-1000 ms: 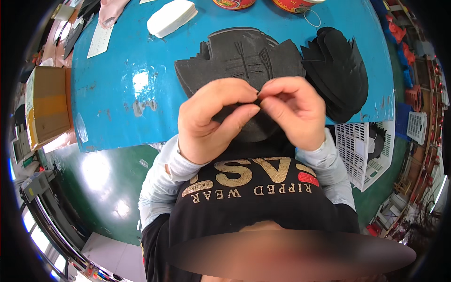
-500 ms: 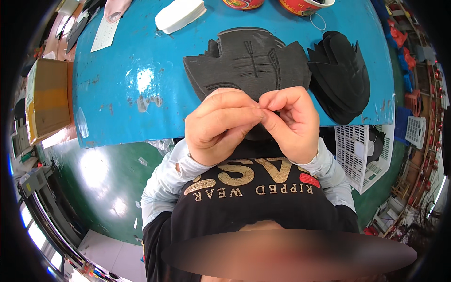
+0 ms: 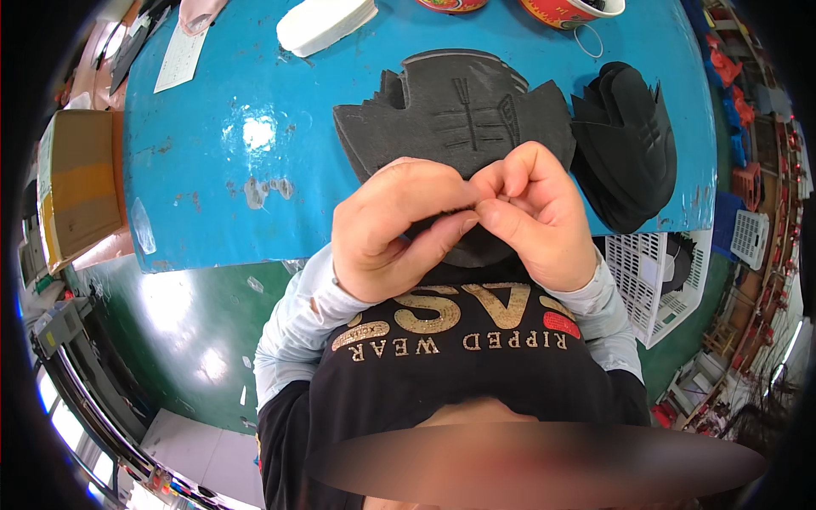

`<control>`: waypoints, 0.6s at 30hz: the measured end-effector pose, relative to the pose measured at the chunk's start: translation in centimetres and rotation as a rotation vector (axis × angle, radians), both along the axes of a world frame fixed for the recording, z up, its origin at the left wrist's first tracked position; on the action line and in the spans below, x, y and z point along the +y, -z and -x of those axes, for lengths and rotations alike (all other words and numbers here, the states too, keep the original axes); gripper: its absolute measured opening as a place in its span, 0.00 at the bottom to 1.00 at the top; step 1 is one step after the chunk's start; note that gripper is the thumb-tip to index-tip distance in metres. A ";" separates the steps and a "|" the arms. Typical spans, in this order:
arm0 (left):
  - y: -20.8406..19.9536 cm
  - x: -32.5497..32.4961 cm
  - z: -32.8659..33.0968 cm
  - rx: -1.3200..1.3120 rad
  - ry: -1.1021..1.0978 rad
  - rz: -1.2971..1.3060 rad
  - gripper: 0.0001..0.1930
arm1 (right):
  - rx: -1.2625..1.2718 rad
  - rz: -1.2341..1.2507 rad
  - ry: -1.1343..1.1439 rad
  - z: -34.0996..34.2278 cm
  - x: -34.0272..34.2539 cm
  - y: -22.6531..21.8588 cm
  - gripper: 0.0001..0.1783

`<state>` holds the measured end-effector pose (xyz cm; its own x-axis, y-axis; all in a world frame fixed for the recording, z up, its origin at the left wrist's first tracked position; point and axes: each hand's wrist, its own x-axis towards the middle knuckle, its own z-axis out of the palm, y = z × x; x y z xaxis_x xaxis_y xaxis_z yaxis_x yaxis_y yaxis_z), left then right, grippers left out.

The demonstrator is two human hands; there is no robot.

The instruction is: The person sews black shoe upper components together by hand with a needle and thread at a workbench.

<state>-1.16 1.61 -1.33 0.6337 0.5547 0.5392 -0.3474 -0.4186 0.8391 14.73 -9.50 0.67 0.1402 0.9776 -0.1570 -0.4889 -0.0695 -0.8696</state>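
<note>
Both hands meet near the front edge of the blue table, fingertips almost touching. Thumb and fingers of my left hand (image 3: 395,225) are closed in a pinch, with a thin dark edge showing between them. My right hand (image 3: 544,221) also pinches, its thumb and forefinger against the left fingertips. Whatever lies between the fingers is too small and covered to make out. Just beyond and partly under the hands lies a stack of dark grey shaped sheets (image 3: 425,115), with pressed lines and pointed notches. A second stack of black shaped pieces (image 3: 629,170) lies to its right.
On the blue table (image 3: 195,136) are a white stack of tissues (image 3: 327,24), a paper slip (image 3: 180,58) and red tubs (image 3: 565,12) at the far side. A cardboard box (image 3: 81,183) stands left. White plastic crates (image 3: 633,276) sit below the right edge.
My left thumb has dropped away from its fingers, exposing a dark edge between them. The right hand has shifted slightly right, and the whole view has tilted a little.
</note>
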 end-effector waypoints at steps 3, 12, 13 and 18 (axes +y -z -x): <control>-0.7 0.9 0.3 0.127 -0.050 -0.055 0.16 | -0.134 -0.072 0.027 -0.7 0.3 -0.4 0.15; 0.4 2.0 0.2 0.327 -0.287 -0.396 0.15 | -1.150 -0.252 0.254 -2.1 4.6 1.7 0.13; 0.4 2.0 0.3 0.345 -0.276 -0.399 0.16 | -1.205 -0.307 0.248 -2.1 4.7 2.1 0.14; 0.0 1.9 0.3 0.394 -0.260 -0.446 0.15 | -1.305 -0.320 0.229 -2.0 4.6 2.4 0.14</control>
